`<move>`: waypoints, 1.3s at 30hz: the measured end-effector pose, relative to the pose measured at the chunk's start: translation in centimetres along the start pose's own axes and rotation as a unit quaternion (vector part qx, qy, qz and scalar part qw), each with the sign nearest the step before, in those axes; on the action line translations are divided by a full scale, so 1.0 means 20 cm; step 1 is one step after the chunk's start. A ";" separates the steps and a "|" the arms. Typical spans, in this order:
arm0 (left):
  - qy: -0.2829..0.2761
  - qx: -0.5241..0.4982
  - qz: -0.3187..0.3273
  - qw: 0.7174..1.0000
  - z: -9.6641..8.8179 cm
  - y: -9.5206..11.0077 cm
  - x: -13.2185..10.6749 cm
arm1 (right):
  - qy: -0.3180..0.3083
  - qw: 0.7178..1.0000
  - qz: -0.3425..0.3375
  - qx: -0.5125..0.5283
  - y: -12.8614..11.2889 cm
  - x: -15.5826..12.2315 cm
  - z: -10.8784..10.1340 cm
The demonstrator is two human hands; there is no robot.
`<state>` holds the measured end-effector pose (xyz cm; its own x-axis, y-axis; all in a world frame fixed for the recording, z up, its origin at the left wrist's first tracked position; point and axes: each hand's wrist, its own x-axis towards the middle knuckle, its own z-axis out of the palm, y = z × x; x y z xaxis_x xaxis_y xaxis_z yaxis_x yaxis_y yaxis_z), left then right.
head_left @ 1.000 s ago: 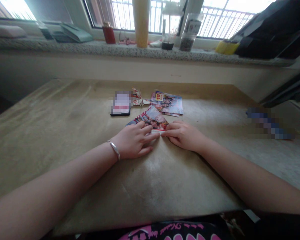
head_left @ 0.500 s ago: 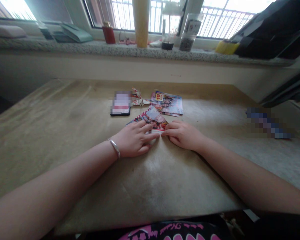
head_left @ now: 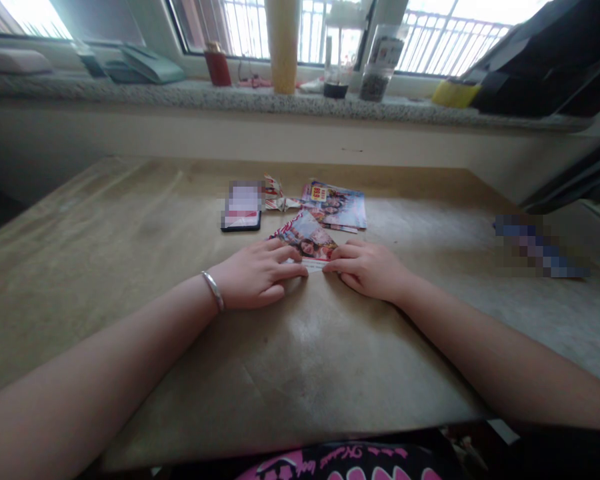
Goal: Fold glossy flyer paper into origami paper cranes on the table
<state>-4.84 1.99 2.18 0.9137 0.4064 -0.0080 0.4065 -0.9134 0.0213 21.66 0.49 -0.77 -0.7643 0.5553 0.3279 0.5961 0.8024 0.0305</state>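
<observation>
- Nearest the camera, a dark garment with pink lettering [head_left: 340, 463] shows at the bottom edge, just below the near edge of a tan tabletop [head_left: 130, 267].
- Two bare forearms reach forward across the tabletop; the left wrist wears a silver bracelet [head_left: 213, 291].
- The left hand [head_left: 253, 275] lies palm down, fingers stretched toward the middle, pressing flat on the near edge of a folded printed paper [head_left: 307, 241]; its grip is released, not clenched.
- The right hand [head_left: 367, 269] lies just beside it, fingertips pressing the same edge, grip likewise released.
- The folded paper lies flat at the tabletop's middle.
- Just beyond lie a dark phone [head_left: 242, 208], a small folded paper figure [head_left: 276, 195] and a stack of printed sheets [head_left: 337, 207].
- Farthest, a stone windowsill [head_left: 180, 97] carries a yellow cylinder [head_left: 283, 43] and jars.
</observation>
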 end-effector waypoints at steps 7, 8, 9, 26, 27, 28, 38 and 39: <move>0.005 -0.052 0.028 0.998 -0.01 -0.05 -0.01 | 0.006 1.000 0.005 -0.002 0.00 0.00 0.00; 0.008 -0.057 0.031 0.998 0.00 -0.05 -0.01 | 0.007 1.000 0.004 -0.002 0.00 0.00 0.00; 0.009 -0.062 0.032 0.998 0.00 -0.06 -0.01 | 0.008 1.000 0.004 -0.002 0.00 0.00 0.00; 0.005 -0.146 0.011 0.989 -0.02 -0.09 -0.04 | 0.003 1.000 0.009 0.009 0.00 -0.01 0.01; 0.003 -0.149 0.010 0.989 -0.02 -0.09 -0.04 | 0.003 1.000 0.009 0.009 0.00 -0.01 0.01; 0.003 -0.153 0.008 0.988 -0.02 -0.09 -0.04 | 0.002 1.000 0.009 0.010 0.00 -0.01 0.01; 0.003 -0.174 0.009 0.985 -0.04 -0.11 -0.06 | 0.003 1.000 0.005 0.015 0.01 -0.01 0.01; 0.005 -0.175 0.010 0.985 -0.04 -0.12 -0.06 | 0.003 1.000 0.006 0.015 0.01 -0.01 0.01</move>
<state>-6.93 3.62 2.89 0.9207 0.3903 0.0054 0.3616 -0.8582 0.3644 21.89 0.54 -1.03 -0.7558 0.5637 0.3333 0.5974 0.8020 -0.0017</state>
